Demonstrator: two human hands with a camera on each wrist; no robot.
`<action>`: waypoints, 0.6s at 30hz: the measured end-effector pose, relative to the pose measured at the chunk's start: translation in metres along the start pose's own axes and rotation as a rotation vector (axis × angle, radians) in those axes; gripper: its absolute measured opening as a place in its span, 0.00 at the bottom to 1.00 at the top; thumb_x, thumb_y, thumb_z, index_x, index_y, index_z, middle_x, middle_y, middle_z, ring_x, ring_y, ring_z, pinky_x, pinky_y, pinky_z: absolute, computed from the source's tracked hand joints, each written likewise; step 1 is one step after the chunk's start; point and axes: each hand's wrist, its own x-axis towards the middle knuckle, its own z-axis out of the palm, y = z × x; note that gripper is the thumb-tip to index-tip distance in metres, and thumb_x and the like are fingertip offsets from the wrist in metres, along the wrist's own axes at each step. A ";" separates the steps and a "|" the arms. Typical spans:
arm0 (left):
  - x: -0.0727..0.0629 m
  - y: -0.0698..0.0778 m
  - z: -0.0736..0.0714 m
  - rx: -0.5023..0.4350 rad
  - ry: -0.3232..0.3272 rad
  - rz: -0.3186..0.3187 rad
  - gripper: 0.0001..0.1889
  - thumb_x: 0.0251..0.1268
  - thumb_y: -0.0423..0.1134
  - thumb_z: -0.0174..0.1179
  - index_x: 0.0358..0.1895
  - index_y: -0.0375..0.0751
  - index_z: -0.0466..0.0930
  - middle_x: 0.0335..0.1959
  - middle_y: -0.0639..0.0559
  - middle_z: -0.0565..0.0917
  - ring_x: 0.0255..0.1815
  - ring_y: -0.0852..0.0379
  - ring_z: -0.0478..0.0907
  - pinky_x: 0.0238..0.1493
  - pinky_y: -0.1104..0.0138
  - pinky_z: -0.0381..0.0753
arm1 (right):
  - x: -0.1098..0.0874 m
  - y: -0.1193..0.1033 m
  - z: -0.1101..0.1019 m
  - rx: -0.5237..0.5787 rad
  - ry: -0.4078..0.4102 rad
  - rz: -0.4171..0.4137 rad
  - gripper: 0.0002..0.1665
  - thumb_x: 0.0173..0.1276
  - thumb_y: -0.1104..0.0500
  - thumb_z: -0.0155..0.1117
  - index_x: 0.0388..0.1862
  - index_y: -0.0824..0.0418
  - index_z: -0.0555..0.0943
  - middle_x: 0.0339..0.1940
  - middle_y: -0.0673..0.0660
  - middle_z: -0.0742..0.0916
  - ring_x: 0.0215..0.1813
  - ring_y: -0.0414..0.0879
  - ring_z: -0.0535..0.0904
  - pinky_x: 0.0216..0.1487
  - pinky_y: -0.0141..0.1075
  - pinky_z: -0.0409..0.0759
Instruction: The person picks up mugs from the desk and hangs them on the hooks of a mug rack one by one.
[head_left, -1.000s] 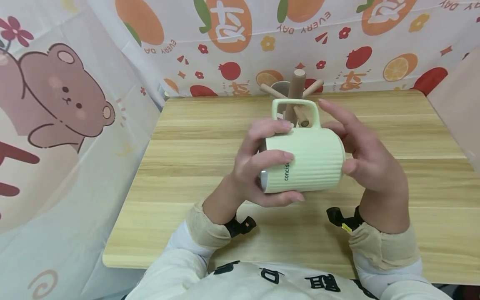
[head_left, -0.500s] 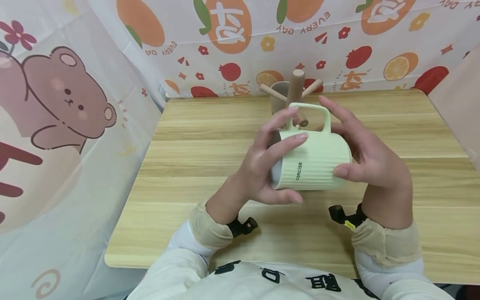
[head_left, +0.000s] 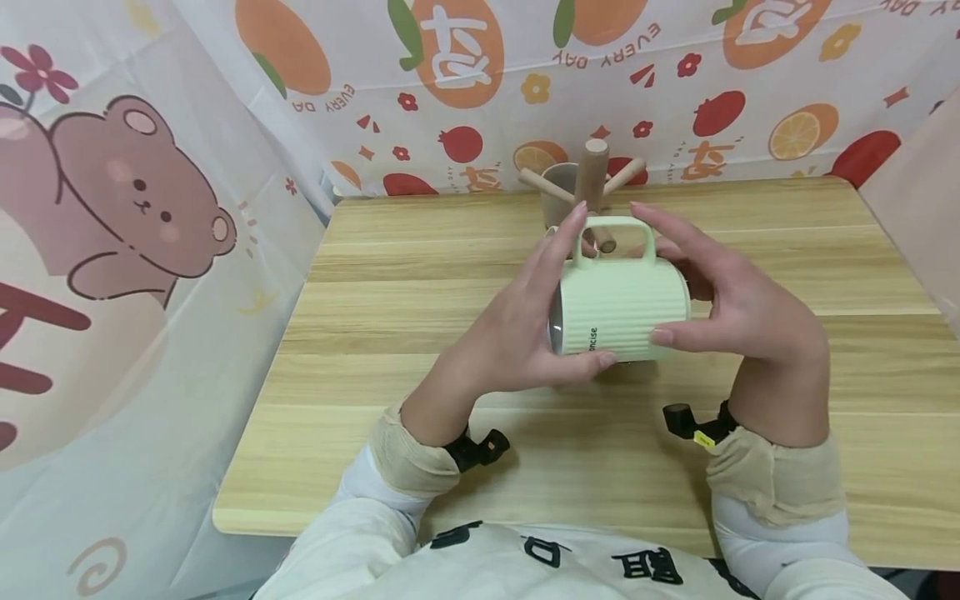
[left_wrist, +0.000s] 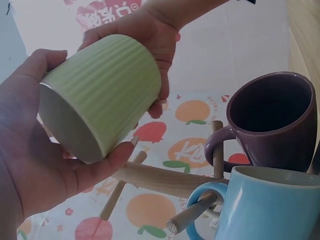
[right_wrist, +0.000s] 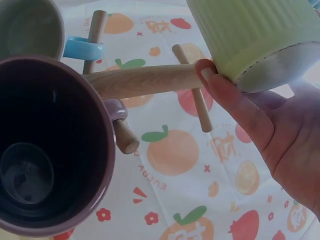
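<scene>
A pale green ribbed mug [head_left: 626, 300] lies on its side in the air over the table, handle up, dark lettering on its front. My left hand [head_left: 510, 333] holds its left end, thumb along the lower front and index finger raised beside the handle. At the opposite end my right hand [head_left: 750, 308] grips it, thumb on the front, index finger by the handle's right side, other fingers partly hidden behind. The left wrist view shows the mug's body [left_wrist: 107, 92] between both hands; in the right wrist view my right thumb [right_wrist: 232, 97] presses its edge.
Behind the mug stands a wooden mug tree [head_left: 592, 171] with angled pegs. A purple mug [left_wrist: 282, 152] and a light blue mug [left_wrist: 270, 210] hang on it. The wooden table [head_left: 360, 467] meets a fruit-print cloth [head_left: 536, 50] at its back edge.
The mug has shifted right, then slightly back left and away from the body. My left fingers have slid off its front toward the back; my right thumb has come onto its front.
</scene>
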 end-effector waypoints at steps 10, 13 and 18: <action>0.001 -0.011 0.001 -0.003 -0.104 -0.117 0.62 0.46 0.52 0.75 0.79 0.44 0.39 0.72 0.44 0.61 0.64 0.56 0.66 0.72 0.60 0.63 | 0.000 0.009 -0.007 -0.176 -0.073 0.176 0.62 0.52 0.71 0.73 0.80 0.48 0.51 0.46 0.55 0.82 0.38 0.45 0.80 0.36 0.32 0.81; 0.001 -0.015 0.002 -0.019 -0.138 -0.146 0.62 0.47 0.51 0.75 0.79 0.46 0.38 0.73 0.46 0.61 0.63 0.57 0.66 0.63 0.61 0.72 | 0.001 0.013 -0.008 -0.215 -0.085 0.226 0.61 0.54 0.68 0.74 0.80 0.44 0.51 0.50 0.55 0.82 0.41 0.45 0.80 0.38 0.32 0.81; 0.002 -0.020 0.002 0.000 -0.144 -0.175 0.61 0.48 0.49 0.76 0.79 0.46 0.39 0.75 0.47 0.58 0.67 0.56 0.64 0.68 0.60 0.69 | 0.004 0.021 -0.009 -0.212 -0.079 0.256 0.61 0.56 0.68 0.73 0.80 0.40 0.50 0.54 0.55 0.81 0.44 0.46 0.79 0.41 0.31 0.80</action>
